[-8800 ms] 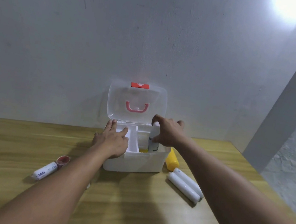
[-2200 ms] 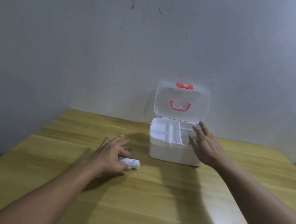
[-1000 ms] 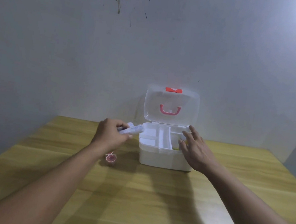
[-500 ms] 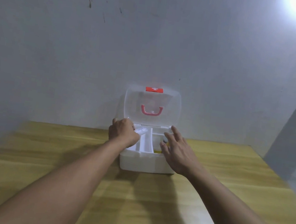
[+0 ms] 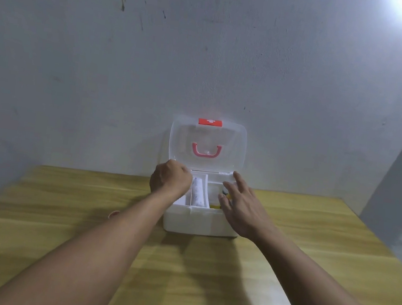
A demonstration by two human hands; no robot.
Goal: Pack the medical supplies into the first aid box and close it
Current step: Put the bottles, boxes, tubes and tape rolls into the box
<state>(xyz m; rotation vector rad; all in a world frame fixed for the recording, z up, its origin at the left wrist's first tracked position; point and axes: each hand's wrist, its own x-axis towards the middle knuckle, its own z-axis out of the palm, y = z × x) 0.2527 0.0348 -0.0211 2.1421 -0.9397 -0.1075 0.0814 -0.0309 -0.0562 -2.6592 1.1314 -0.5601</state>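
Note:
The white first aid box [image 5: 195, 224] stands on the wooden table [image 5: 312, 233] against the wall. Its clear lid [image 5: 232, 141], with a red handle, stands open and upright. A white tube [image 5: 197, 194] lies lengthwise in the middle compartment of the tray. My left hand [image 5: 170, 180] is curled into a fist at the box's far left corner, fingers at the tube's far end. My right hand [image 5: 241, 206] is open with fingers spread, resting over the right compartment and rim. A bit of something yellow [image 5: 214, 206] shows under its fingers.
A small round red-rimmed item [image 5: 114, 213] lies on the table left of the box, half hidden behind my left forearm. The grey wall rises right behind the box. The table's right edge runs beside a grey pillar [image 5: 401, 178].
My left hand picked the white tube up from the table on the left, carried it to the box and lowered it into the middle compartment. My right hand stayed on the box's right side.

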